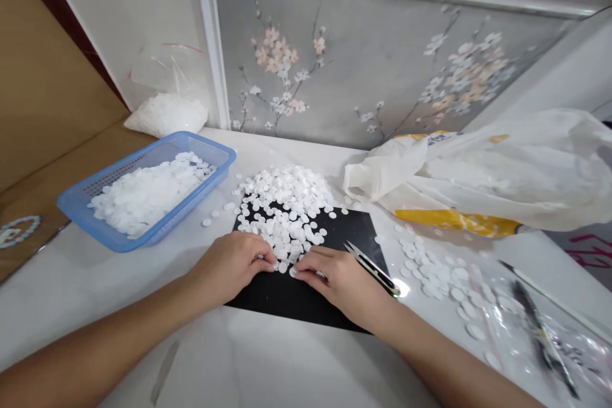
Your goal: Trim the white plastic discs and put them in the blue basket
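A heap of small round white discs spreads over the back part of a black mat and onto the white tabletop. At the near edge of the heap, my left hand has its thumb and index finger pinched together at a white disc. Just across from it, my right hand pinches another white disc between thumb and fingers. A small gap separates the two sets of fingertips. Thread snips lie on the mat beside my right hand, points toward the back left.
A blue basket of white discs stands at the left, with a clear bag of white pieces behind it. On the right lie a large white plastic bag, loose discs, a black pen-like tool and a thin stick.
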The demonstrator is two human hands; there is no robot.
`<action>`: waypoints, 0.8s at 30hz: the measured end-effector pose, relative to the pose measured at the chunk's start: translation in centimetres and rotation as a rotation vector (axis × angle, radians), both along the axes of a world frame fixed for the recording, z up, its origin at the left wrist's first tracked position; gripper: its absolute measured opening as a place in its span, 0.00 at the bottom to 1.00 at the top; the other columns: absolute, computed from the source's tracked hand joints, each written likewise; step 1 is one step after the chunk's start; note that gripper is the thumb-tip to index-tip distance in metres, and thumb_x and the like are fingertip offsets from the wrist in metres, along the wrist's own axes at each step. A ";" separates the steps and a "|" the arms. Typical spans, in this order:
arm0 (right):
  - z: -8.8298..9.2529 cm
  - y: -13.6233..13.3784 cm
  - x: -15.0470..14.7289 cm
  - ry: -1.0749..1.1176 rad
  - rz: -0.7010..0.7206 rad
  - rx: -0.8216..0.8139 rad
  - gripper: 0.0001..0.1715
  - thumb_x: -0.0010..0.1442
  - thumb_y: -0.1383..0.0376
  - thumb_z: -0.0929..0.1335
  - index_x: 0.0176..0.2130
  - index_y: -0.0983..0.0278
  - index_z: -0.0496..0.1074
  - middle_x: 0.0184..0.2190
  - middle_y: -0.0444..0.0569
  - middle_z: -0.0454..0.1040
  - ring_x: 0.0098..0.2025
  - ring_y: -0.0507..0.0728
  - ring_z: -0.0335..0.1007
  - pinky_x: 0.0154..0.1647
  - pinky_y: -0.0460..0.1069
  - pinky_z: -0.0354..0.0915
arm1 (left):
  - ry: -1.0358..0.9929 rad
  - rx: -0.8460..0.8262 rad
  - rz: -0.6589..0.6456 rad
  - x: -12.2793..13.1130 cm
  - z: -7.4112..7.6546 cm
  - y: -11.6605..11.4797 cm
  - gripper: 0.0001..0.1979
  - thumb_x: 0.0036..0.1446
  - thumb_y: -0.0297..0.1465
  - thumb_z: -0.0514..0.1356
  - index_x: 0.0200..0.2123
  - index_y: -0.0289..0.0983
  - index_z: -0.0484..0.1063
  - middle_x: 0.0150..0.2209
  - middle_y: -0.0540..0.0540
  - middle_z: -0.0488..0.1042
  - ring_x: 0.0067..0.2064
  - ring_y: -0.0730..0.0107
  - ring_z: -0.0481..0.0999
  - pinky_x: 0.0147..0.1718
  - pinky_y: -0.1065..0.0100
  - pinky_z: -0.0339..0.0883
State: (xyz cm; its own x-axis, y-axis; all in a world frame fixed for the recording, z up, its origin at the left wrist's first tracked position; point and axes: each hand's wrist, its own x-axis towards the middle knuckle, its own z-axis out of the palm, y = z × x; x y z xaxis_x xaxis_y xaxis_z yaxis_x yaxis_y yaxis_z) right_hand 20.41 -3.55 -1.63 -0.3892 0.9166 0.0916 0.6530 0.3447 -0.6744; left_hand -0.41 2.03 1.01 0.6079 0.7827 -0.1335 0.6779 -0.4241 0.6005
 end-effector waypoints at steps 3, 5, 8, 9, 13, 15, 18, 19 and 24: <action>0.1 0.0 0.1 -0.020 0.016 0.032 0.08 0.60 0.71 0.65 0.32 0.62 0.74 0.29 0.45 0.73 0.28 0.52 0.70 0.32 0.46 0.65 | -0.023 -0.027 -0.010 -0.1 -0.1 0.1 0.08 0.54 0.28 0.58 0.28 0.41 0.77 0.31 0.53 0.79 0.35 0.71 0.75 0.35 0.73 0.61; 0.2 0.1 0.2 0.009 0.021 0.011 0.08 0.59 0.72 0.65 0.32 0.62 0.74 0.29 0.45 0.73 0.28 0.51 0.70 0.31 0.45 0.64 | -0.013 -0.031 0.011 -0.1 -0.1 0.0 0.08 0.55 0.30 0.58 0.29 0.41 0.77 0.31 0.52 0.78 0.34 0.71 0.74 0.34 0.72 0.60; 0.3 0.1 0.3 0.068 -0.025 -0.068 0.07 0.59 0.69 0.65 0.32 0.62 0.72 0.27 0.43 0.73 0.26 0.51 0.67 0.28 0.45 0.61 | 0.027 -0.023 0.057 0.0 0.1 -0.1 0.09 0.56 0.34 0.57 0.29 0.40 0.77 0.26 0.52 0.75 0.28 0.71 0.71 0.28 0.72 0.57; 0.4 0.1 0.3 0.104 -0.054 -0.118 0.06 0.60 0.68 0.64 0.32 0.61 0.70 0.26 0.42 0.72 0.24 0.50 0.65 0.26 0.45 0.59 | 0.033 -0.026 0.066 0.0 0.1 -0.1 0.10 0.56 0.34 0.57 0.28 0.40 0.76 0.24 0.52 0.73 0.26 0.72 0.69 0.27 0.72 0.56; 0.7 0.2 0.2 0.415 -0.138 -0.389 0.04 0.62 0.64 0.62 0.34 0.61 0.63 0.24 0.40 0.71 0.20 0.47 0.58 0.22 0.44 0.55 | 0.015 -0.084 0.090 0.2 0.2 -0.2 0.11 0.55 0.36 0.56 0.27 0.39 0.75 0.17 0.55 0.65 0.21 0.75 0.62 0.23 0.72 0.50; 0.7 0.3 0.2 0.592 -0.132 -0.516 0.02 0.60 0.66 0.63 0.34 0.62 0.61 0.26 0.41 0.72 0.20 0.47 0.57 0.21 0.43 0.52 | -0.001 -0.110 0.095 0.2 0.1 -0.1 0.11 0.55 0.37 0.57 0.26 0.39 0.75 0.16 0.56 0.61 0.20 0.75 0.60 0.22 0.72 0.48; 0.7 0.4 0.2 0.776 -0.101 -0.657 0.01 0.56 0.69 0.62 0.32 0.63 0.62 0.26 0.43 0.72 0.19 0.45 0.52 0.18 0.43 0.45 | -0.028 -0.123 0.085 0.2 -0.1 -0.1 0.10 0.52 0.37 0.58 0.25 0.38 0.74 0.16 0.57 0.57 0.20 0.76 0.57 0.21 0.72 0.47; 0.7 0.5 0.2 0.816 -0.100 -0.686 0.02 0.55 0.70 0.62 0.31 0.63 0.63 0.25 0.44 0.72 0.18 0.45 0.51 0.18 0.43 0.43 | -0.041 -0.126 0.084 0.1 -0.2 -0.1 0.10 0.52 0.37 0.58 0.25 0.38 0.74 0.16 0.57 0.56 0.20 0.76 0.56 0.21 0.72 0.46; 0.7 0.5 0.0 0.897 -0.142 -0.760 0.05 0.53 0.69 0.61 0.28 0.65 0.66 0.23 0.47 0.73 0.17 0.45 0.50 0.17 0.44 0.40 | -0.130 -0.192 0.129 0.1 0.1 0.1 0.11 0.53 0.39 0.57 0.27 0.38 0.72 0.18 0.57 0.56 0.22 0.76 0.56 0.23 0.72 0.48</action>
State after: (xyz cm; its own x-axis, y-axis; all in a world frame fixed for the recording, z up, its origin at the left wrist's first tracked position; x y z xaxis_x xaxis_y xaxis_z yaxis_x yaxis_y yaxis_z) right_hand 20.45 -3.08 -0.90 -0.3540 0.8835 -0.3068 -0.1580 -0.3798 -0.9115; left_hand -0.29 2.17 1.07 0.5266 0.8228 -0.2139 0.6305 -0.2092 0.7474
